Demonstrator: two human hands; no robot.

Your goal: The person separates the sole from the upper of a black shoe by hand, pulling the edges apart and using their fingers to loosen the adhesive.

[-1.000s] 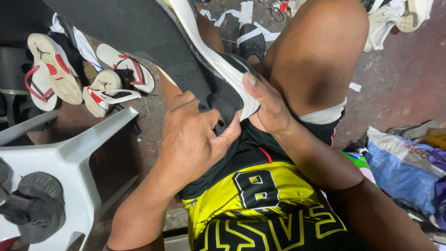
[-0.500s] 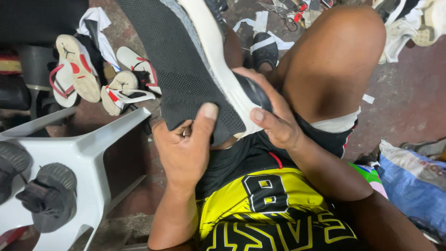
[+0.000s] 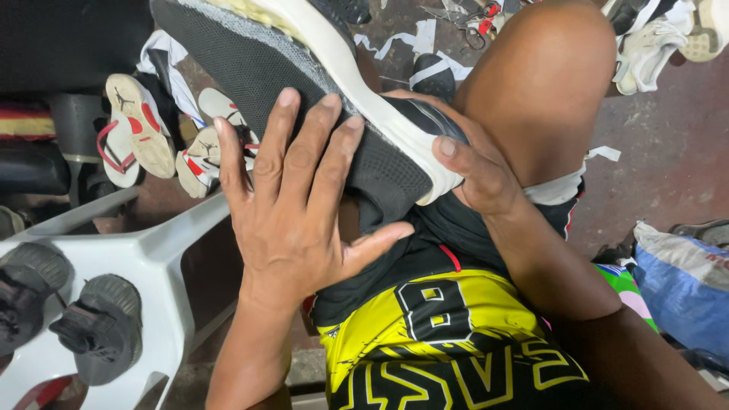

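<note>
Head view: black mesh sneaker (image 3: 304, 83), thick white sole, left hand (image 3: 300, 197) flat, right hand (image 3: 474, 171) clasping heel.

Light is even and fairly bright, prob. from overhead; skin on the knee (image 3: 543, 83) and left hand (image 3: 296, 197) shows soft sheen, no hard glare. White sole edge of the sneaker (image 3: 357, 83) is near blown out. Top-left corner falls dark, detail lost under the black surface. Shadows soft, deepest under the shoe and between the legs. Focus sharp at centre; slight wide-angle stretch twd. the edges, mild softness on the blue bag (image 3: 683, 288).
</note>
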